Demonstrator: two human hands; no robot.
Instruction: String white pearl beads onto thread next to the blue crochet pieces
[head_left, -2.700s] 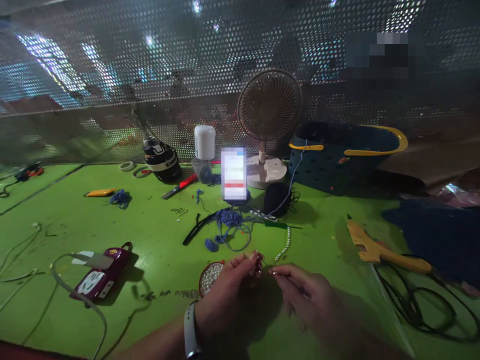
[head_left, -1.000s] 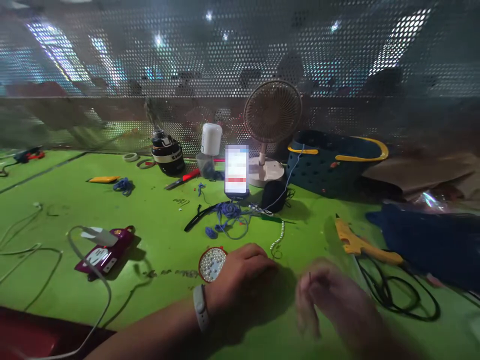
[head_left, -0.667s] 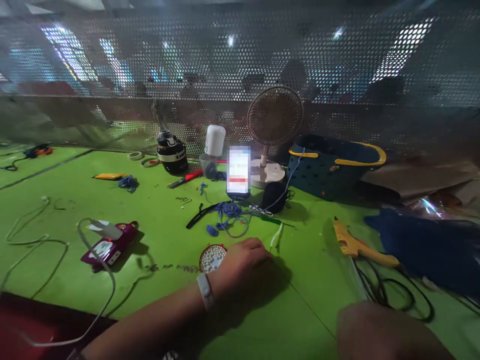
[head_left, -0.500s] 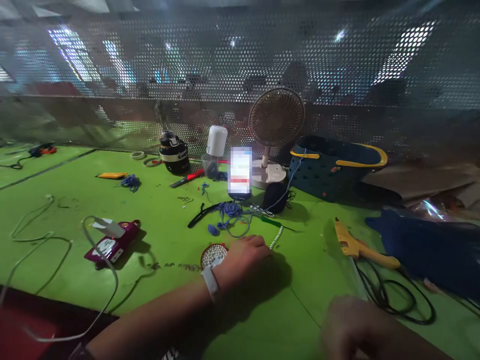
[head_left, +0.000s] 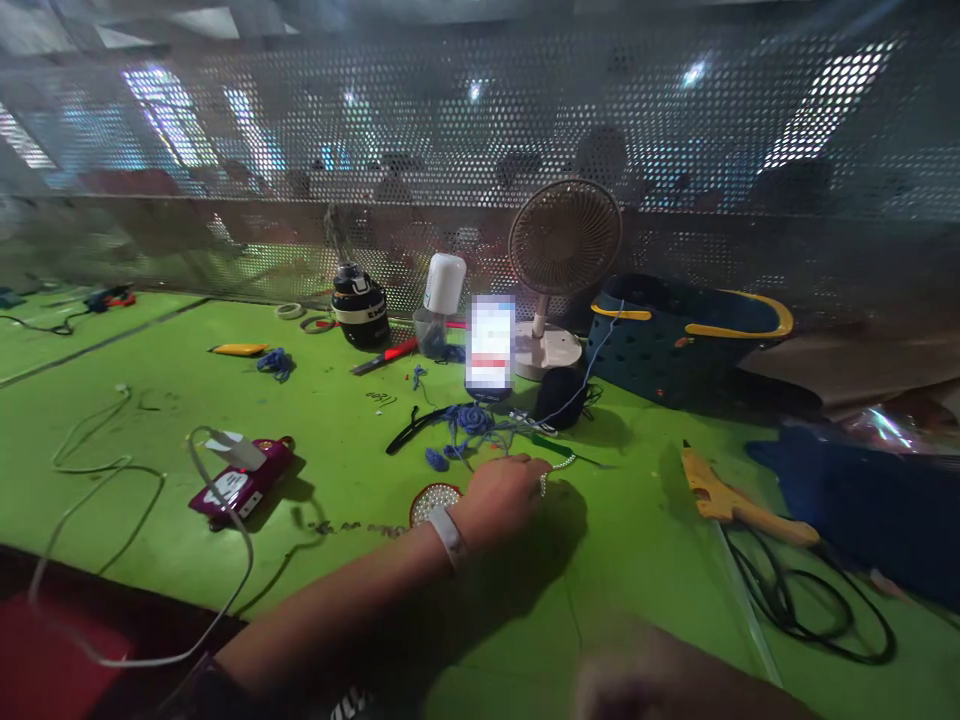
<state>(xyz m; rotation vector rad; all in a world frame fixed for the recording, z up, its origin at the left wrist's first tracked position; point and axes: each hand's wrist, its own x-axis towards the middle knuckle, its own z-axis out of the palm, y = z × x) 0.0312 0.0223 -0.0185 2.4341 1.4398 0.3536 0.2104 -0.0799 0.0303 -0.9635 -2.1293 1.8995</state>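
My left hand (head_left: 504, 497), with a pale band at the wrist, is low over the green table, back of the hand up and fingers curled. From its fingertips comes a short string of white pearl beads (head_left: 561, 465), which bends to the right; the fingers appear closed on it, though the palm side is hidden. Partly behind my wrist sits a round red-rimmed dish of pearl beads (head_left: 435, 496). At the bottom edge my right hand (head_left: 637, 665) is smeared by motion, and its fingers cannot be made out. Blue yarn (head_left: 474, 418) and a green-handled crochet hook (head_left: 546, 443) lie just beyond my left hand.
A yellow glue gun (head_left: 739, 505) with a coiled black cord lies right. Behind stand a phone (head_left: 490, 345), a fan (head_left: 566, 240), a dark basket (head_left: 652, 350) and a black bottle (head_left: 360, 310). At left is a purple power strip (head_left: 251, 480) with a white cable.
My right hand has moved left along the bottom edge and is more blurred. The bead string, straighter before, now bends rightward at my left fingertips. The whole view has shifted slightly.
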